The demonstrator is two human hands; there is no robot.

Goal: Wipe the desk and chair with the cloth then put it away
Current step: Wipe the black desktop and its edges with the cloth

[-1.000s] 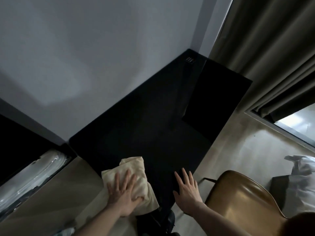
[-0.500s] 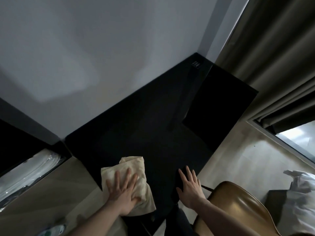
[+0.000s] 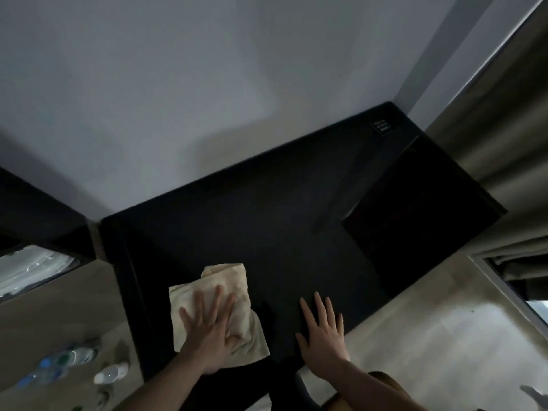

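Here the left hand (image 3: 207, 330) presses flat, fingers spread, on the cream cloth (image 3: 219, 310) at seven o'clock on the black desk (image 3: 267, 226), the right hand (image 3: 323, 336) splayed empty at five, so the loose folds could bunch and skip patches.

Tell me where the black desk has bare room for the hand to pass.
Bare desk lies between the cloth and the wall, reaching the far corner. Crowded only at the near edge: left hand presses the cloth, right hand flat beside.
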